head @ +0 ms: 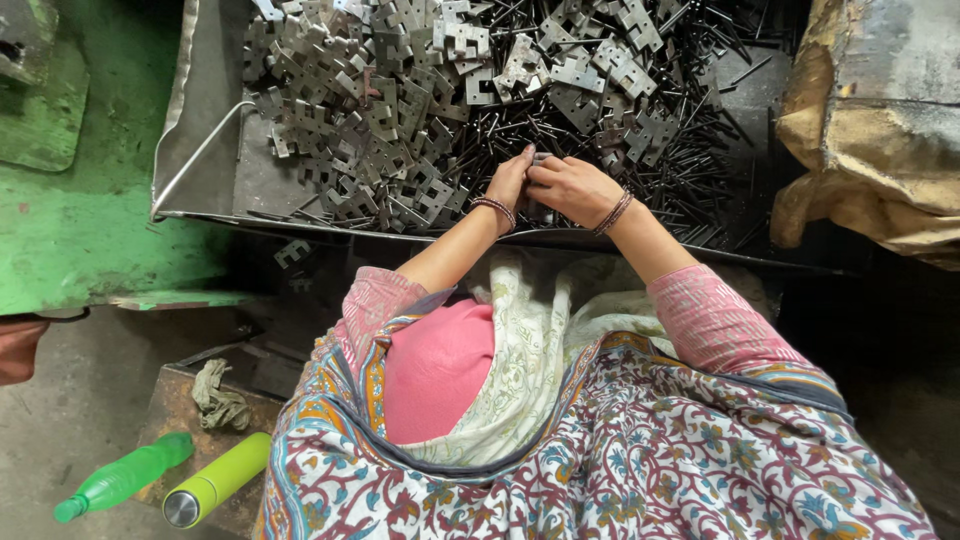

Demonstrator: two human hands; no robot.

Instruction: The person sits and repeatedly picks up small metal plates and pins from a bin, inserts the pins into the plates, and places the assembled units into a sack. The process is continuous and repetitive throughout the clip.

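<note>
Now, both hands together at near edge of metal tray: left hand and right hand pinching small hinge plate. Best keep fingers snug, pin aligned straight, loose hinge plates and pins beyond.

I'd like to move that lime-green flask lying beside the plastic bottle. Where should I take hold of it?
Grip the green flask around the middle of its straight round body, coming down from above. It lies on its side, with its silver end toward the camera, so the body is free. The green plastic bottle lies close alongside, so keep your fingers narrow.
</note>
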